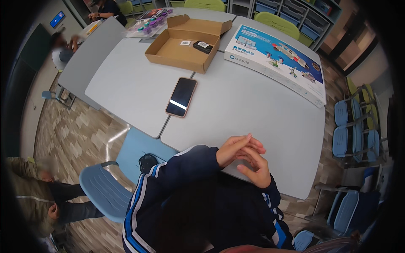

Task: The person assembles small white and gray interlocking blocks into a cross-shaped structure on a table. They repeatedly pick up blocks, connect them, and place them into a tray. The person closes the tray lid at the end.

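Note:
Above the near edge of the table, my left hand (232, 150) and my right hand (258, 169) meet, with their fingers crossing over each other. The fingers look stretched out, and the right thumb stands apart; I see nothing held in either hand. Beyond them to the left, a smartphone (182, 96) lies face up across the seam between the tables, a bright reflection on its dark screen. Farther off stands an open cardboard box (177, 61) with a small black item (202, 47) inside. To its right is a large flat blue and white building-block kit box (276, 63).
Behind the cardboard box lies a clear plastic package (147, 27) with purple and teal parts. A blue chair (103, 189) stands at my left, a dark computer mouse-like object (147, 162) on the seat beside it. Another person (50, 198) is at the lower left.

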A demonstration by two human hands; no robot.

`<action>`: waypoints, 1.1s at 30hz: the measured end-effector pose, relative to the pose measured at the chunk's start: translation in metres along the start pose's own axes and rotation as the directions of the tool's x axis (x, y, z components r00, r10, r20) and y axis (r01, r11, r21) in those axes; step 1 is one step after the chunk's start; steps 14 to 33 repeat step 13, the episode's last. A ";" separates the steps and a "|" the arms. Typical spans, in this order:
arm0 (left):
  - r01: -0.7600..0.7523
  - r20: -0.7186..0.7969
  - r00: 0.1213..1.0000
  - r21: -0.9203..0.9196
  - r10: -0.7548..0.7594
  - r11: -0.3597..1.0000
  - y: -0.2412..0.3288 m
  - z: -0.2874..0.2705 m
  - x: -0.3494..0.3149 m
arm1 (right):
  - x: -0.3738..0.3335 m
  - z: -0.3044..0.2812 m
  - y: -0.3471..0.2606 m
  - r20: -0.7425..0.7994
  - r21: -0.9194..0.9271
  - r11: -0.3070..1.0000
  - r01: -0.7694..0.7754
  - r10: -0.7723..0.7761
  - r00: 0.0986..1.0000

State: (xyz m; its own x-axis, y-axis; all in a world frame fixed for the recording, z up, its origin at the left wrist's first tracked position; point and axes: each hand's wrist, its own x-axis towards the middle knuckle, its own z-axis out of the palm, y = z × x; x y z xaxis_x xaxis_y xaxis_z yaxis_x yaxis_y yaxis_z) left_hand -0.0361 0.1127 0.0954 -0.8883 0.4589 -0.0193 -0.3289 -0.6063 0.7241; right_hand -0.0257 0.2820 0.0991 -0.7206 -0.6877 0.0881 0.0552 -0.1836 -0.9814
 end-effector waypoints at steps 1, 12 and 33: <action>0.136 0.019 0.991 -0.035 -0.136 0.990 -0.006 -0.004 0.002 | -0.003 -0.002 0.003 -0.021 0.036 0.998 -0.044 0.044 0.999; -0.079 -0.233 0.963 0.242 0.137 0.967 -0.028 -0.034 -0.023 | -0.014 -0.048 0.035 -0.307 -0.176 0.976 -0.126 0.067 0.949; -0.094 -0.278 0.945 0.271 0.172 0.958 -0.015 -0.038 -0.029 | -0.013 -0.053 0.039 -0.362 -0.246 0.961 -0.129 0.032 0.932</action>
